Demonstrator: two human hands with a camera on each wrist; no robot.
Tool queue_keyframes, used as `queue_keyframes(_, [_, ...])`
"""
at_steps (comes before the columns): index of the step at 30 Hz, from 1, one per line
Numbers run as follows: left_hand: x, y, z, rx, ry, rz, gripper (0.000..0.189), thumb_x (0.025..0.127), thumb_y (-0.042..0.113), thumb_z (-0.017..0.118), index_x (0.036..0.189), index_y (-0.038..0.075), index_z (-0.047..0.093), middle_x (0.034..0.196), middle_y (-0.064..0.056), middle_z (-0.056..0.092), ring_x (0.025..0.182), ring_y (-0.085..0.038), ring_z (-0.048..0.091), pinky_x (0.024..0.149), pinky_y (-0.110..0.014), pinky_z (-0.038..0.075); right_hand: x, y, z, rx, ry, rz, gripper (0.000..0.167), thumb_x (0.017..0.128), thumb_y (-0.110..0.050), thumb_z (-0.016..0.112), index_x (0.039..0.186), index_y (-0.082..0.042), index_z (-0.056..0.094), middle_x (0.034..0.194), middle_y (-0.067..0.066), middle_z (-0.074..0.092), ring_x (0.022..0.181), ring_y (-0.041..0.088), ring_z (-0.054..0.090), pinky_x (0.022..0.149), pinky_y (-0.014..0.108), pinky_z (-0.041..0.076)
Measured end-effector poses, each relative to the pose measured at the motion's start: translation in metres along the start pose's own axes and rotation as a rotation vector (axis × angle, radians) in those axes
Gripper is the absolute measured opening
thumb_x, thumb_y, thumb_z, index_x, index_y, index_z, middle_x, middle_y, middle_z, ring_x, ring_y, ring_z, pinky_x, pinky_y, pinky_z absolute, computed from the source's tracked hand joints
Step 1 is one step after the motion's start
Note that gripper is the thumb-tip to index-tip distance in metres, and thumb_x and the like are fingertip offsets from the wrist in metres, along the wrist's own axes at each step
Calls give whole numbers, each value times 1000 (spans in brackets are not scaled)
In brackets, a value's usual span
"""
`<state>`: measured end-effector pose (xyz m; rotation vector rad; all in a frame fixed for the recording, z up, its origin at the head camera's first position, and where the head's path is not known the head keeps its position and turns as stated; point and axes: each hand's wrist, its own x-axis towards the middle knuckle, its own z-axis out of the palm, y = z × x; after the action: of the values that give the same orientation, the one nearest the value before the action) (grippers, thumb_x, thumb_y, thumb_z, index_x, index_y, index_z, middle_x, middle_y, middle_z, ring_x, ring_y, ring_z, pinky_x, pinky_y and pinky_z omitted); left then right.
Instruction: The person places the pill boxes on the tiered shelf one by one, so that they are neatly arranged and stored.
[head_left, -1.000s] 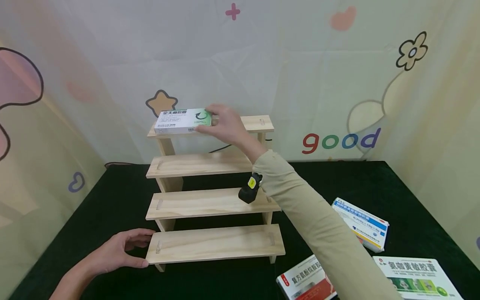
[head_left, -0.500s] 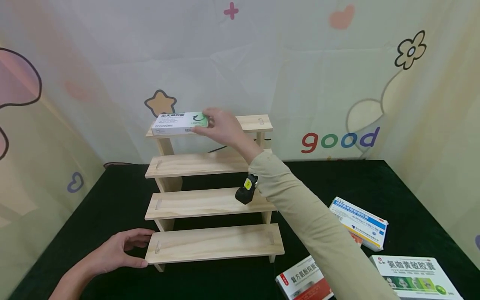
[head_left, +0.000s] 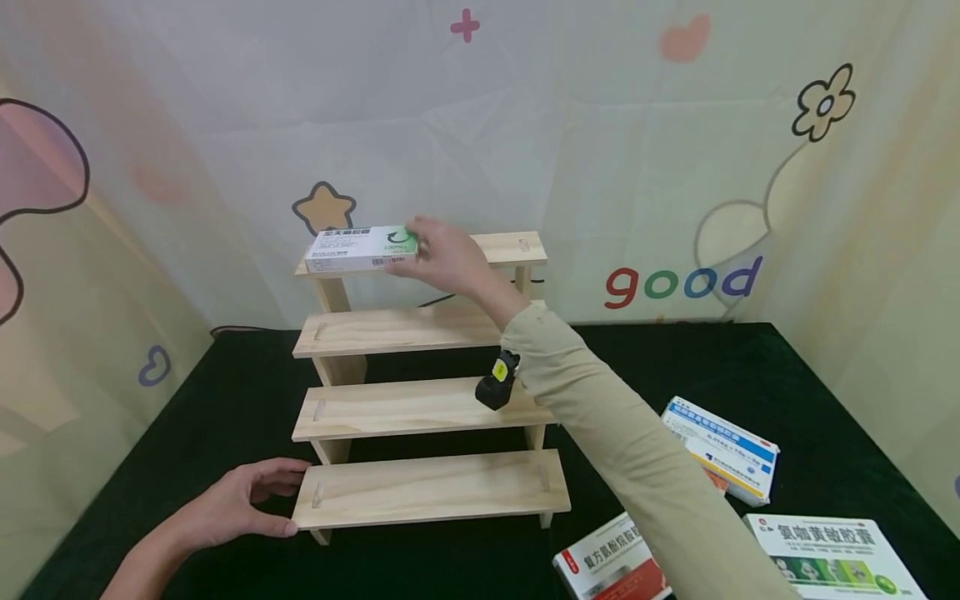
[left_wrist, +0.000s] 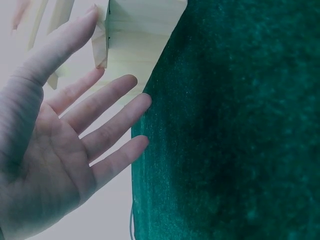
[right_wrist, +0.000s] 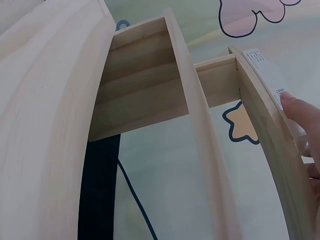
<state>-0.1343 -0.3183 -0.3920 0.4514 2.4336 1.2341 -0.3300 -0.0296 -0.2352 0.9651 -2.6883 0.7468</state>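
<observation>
The right hand has its grip pinching, thumb and fingers, the right end of a flat white-and-green cardboard medicine box, which appears to lie label-up on the left end of the top board of a pale wooden four-tier rack. The left hand has its fingers spread, thumb and index at the left end of the bottom board. The step in hand looks like seating the box; the next move seems to call for parting the right grip without dragging it frontward.
</observation>
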Motion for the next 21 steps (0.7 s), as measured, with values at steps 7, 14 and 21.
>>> queue_keyframes(7, [1,0,0,-5,-6,4,62,78,18,71,127,-7,42,121,-27,51,104,-37,53,84,-55,43,-3,4,-5,49,-7,15,83,78,-49,64,141,-7,31,145,6,31,131,19,31,105,32,26])
queue_keyframes(14, [1,0,1,-32,-17,4,62,79,16,70,128,-7,41,121,-27,50,104,-37,53,84,-55,42,-18,13,-16,159,35,7,74,79,-43,67,138,-10,37,144,3,34,133,17,26,107,31,22])
queue_keyframes(21, [0,-1,2,-54,-20,2,63,79,16,70,129,-8,40,121,-28,50,104,-37,53,83,-55,43,-43,30,-34,143,75,10,71,80,-38,67,138,-10,38,142,4,37,132,18,29,106,30,24])
